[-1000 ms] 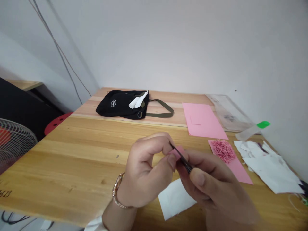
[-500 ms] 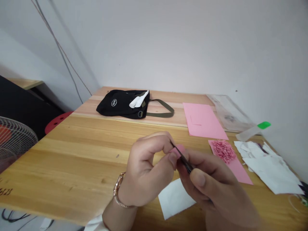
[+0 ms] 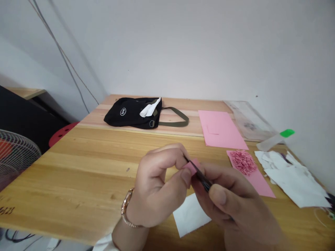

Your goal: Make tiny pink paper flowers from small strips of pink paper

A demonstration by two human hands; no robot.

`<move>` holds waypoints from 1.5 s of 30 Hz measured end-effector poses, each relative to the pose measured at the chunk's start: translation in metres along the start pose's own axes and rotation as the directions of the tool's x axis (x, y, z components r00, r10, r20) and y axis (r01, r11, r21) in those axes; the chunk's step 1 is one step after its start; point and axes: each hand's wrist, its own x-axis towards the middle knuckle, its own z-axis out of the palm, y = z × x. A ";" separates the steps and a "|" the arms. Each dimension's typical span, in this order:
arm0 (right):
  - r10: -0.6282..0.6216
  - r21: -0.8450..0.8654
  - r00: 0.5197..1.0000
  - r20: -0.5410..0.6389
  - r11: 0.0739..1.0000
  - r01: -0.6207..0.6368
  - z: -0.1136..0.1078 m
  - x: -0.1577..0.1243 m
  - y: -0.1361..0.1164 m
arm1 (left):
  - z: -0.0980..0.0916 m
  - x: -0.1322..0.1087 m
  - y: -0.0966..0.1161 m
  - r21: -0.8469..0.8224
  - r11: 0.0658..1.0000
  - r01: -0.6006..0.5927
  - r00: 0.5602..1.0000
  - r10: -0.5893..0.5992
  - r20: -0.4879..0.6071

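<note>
My left hand, closed, pinches a small piece of pink paper between thumb and fingertips. A bracelet or watch circles this wrist. From the right, my right hand grips dark, slim tweezers between thumb and fingers, their handle end hidden in the hand. The tips point up and left and lie across the pink piece, close to the left fingers. Below the hands, a white sheet rests on the wooden table, partly covered by the right hand.
A heap of small pink bits lies on a pink sheet. Behind it is a larger pink sheet. White papers and a green-ended clear strip are at right. A black bag lies at the back.
Both hands stay together around the pink piece, with only a small shift. The tweezers' tips look slightly farther apart. The camera view has moved a little.
</note>
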 end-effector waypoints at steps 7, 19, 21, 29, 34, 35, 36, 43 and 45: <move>-0.023 0.009 1.000 0.006 1.000 0.023 -0.004 0.002 0.001 | 0.001 0.001 -0.001 0.003 1.000 -0.003 1.000 0.003 -0.004; -0.009 -0.025 1.000 0.004 1.000 0.009 -0.004 0.003 -0.001 | 0.001 0.001 0.002 0.029 0.999 0.019 1.000 -0.019 -0.010; -0.014 -0.025 1.000 -0.002 1.000 0.014 -0.004 0.003 -0.001 | 0.001 0.001 0.002 0.034 0.999 0.019 1.000 -0.019 -0.011; -0.023 -0.017 1.000 -0.004 1.000 0.023 -0.003 0.003 0.000 | 0.001 0.002 0.003 0.049 0.998 0.026 0.999 -0.025 -0.020; -0.015 -0.023 1.000 -0.001 1.000 0.015 -0.004 0.002 0.000 | 0.001 0.003 0.004 0.051 0.998 0.040 0.999 -0.039 -0.015; -0.015 -0.022 1.000 -0.002 1.000 0.015 -0.003 0.002 0.000 | 0.001 0.003 0.004 0.053 0.998 0.042 0.999 -0.042 -0.016; -0.016 -0.019 1.000 -0.003 1.000 0.016 -0.003 0.002 0.000 | 0.001 0.003 0.004 0.055 0.998 0.043 0.999 -0.042 -0.018; -0.018 -0.001 1.000 0.022 1.000 0.018 -0.001 0.004 -0.002 | 0.001 0.001 0.002 0.055 0.997 0.053 0.999 -0.052 -0.015; -0.020 -0.006 0.999 0.027 1.000 0.020 -0.001 0.005 -0.003 | 0.001 0.001 0.002 0.056 0.997 0.047 0.999 -0.046 -0.018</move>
